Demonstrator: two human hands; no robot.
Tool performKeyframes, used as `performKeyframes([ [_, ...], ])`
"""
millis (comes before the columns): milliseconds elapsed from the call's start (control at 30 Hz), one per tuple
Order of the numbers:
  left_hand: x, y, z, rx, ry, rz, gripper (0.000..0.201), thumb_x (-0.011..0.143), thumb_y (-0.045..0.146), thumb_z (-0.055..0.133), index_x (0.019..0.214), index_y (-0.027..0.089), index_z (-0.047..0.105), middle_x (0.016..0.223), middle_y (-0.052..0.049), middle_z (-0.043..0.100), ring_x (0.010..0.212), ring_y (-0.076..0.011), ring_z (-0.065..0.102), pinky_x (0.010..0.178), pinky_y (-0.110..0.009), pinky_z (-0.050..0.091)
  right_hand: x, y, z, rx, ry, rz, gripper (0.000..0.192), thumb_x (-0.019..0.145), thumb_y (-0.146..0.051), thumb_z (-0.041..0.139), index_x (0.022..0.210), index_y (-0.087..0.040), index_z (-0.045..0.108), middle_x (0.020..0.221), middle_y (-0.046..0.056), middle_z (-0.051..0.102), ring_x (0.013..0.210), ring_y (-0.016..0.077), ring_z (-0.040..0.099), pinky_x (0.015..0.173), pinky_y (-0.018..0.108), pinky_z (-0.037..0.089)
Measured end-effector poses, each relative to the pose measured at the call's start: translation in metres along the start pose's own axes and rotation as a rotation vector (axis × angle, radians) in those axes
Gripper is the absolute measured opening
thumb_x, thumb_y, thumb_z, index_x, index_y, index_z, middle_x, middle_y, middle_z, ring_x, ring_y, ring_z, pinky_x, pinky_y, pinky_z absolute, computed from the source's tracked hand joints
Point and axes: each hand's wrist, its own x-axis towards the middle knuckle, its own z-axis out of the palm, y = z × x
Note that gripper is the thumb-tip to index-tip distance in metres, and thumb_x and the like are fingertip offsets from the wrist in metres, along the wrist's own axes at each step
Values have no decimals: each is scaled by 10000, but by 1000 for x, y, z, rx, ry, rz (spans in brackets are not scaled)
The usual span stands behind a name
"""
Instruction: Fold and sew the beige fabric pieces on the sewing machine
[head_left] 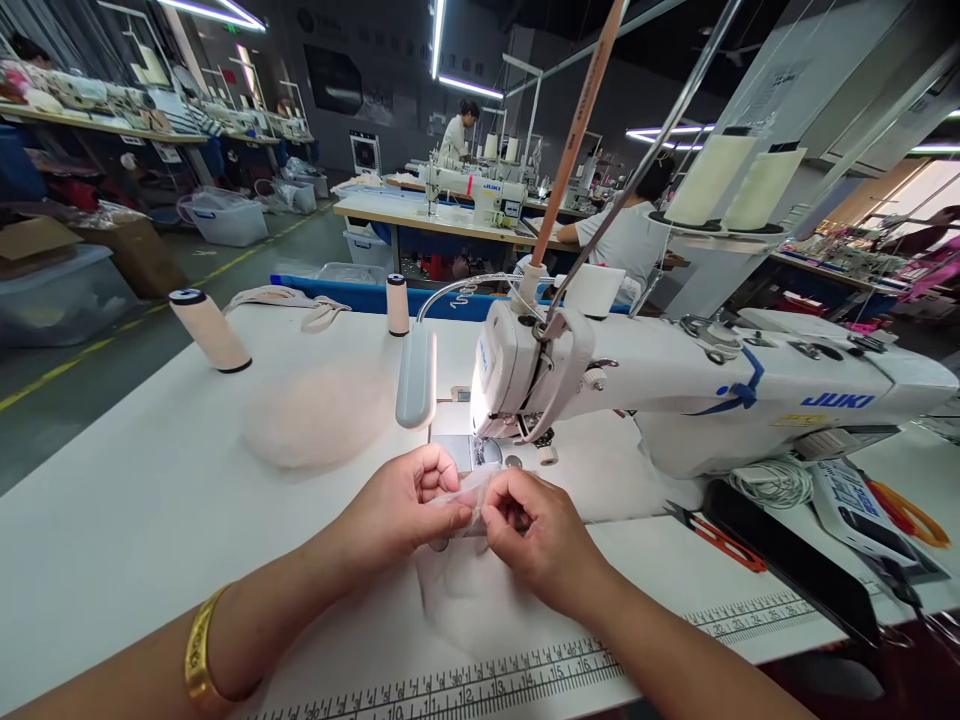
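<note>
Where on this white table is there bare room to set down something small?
The widest free patch of the white table borders the left forearm, the pale fabric and the table's left edge. A smaller one lies between the two thread spools. Crowded spots: by the machine, the left hand and right hand; at right, orange snips, phone, coiled cable.

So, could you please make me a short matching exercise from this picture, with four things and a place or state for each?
Things
1. Sheer fabric
2. Gold bangle
3. Orange-handled snips
4. Small lamp

Places and states
A. Beside the black phone
B. Lit, next to the head of the sewing machine
C. Pinched by the left hand and the right hand
D. Around the left forearm

Right pairs: 1-C, 2-D, 3-A, 4-B
</note>
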Motion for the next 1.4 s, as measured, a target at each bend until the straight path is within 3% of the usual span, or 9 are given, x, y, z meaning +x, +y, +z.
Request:
performKeyframes([
  [200, -1, 0, 4, 25, -9, -23, 438, 653, 408, 849, 779, 216, 476, 649, 68, 538, 608, -118, 495, 555, -226, 322, -1, 7, 6, -295, 189, -302, 197, 884, -111, 463, 761, -247, 389, 681, -28, 499, 616, 155, 466, 608, 288, 371],
  [367, -1, 0, 3, -17, -29, -64, 407, 634, 357, 826, 793, 214, 480, 649, 66, 553, 618, -117, 474, 571, -226, 314, -5, 10, 2, -445, 298, -376, 212, 899, -79, 433, 822, -262, 360, 713, -13, 468, 646, 185, 461, 601, 303, 374],
  [567, -4, 3, 5, 2, -53, -25, 248, 627, 244, 752, 782, 196, 564, 710, 44, 604, 666, -136, 535, 607, -243, 372, -11, -10, 5, -156, 74, -582, 263, 860, -40, 410, 1008, -257, 407, 880, 2, 582, 734, 165, 570, 673, 277, 476],
  [733, -5, 5, -4, 7, 27, 2, 214, 627, 234, 731, 704, 198, 535, 635, 48, 597, 609, -149, 576, 594, -261, 394, -19, 5, -19, -373, -84, -416, 242, 846, -27, 387, 891, -262, 350, 788, -14, 503, 642, 163, 491, 579, 267, 405],
  [900, -2, 7, -13, -93, 24, -49, 246, 642, 274, 759, 742, 207, 545, 590, 52, 568, 569, -169, 583, 562, -262, 347, -42, 18, -55, -431, -101, -67, 200, 926, -85, 422, 846, -260, 369, 725, -28, 506, 577, 164, 473, 529, 279, 383],
  [1033, -6, 9, -7, -143, -110, -47, 271, 689, 334, 789, 742, 184, 570, 648, 43, 549, 633, -127, 469, 623, -254, 332, -40, -2, -56, -149, -138, -34, 79, 1063, -280, 513, 1078, -240, 579, 1112, 80, 667, 1003, 228, 646, 813, 347, 536],
  [1133, -10, 10, -3, -104, -163, -29, 311, 709, 378, 802, 737, 183, 562, 673, 35, 541, 666, -132, 441, 638, -260, 314, -22, -11, -43, 37, -123, -13, 356, 1007, -453, 661, 1301, -265, 588, 1367, 111, 602, 1267, 283, 561, 973, 397, 515],
  [1300, -11, 13, -9, -80, -205, -81, 336, 681, 400, 829, 771, 186, 586, 703, 26, 557, 662, -143, 466, 630, -266, 342, 6, -4, -23, 374, -134, 125, 410, 1008, -593, 588, 863, -209, 586, 790, -12, 584, 741, 157, 547, 684, 272, 451],
  [1400, -11, 14, -13, -41, -170, -105, 344, 677, 411, 833, 788, 188, 596, 694, 22, 581, 670, -151, 491, 623, -257, 354, 9, 1, -15, 454, -93, 156, 440, 988, -614, 612, 832, -207, 552, 733, -36, 524, 689, 137, 481, 652, 258, 401],
])
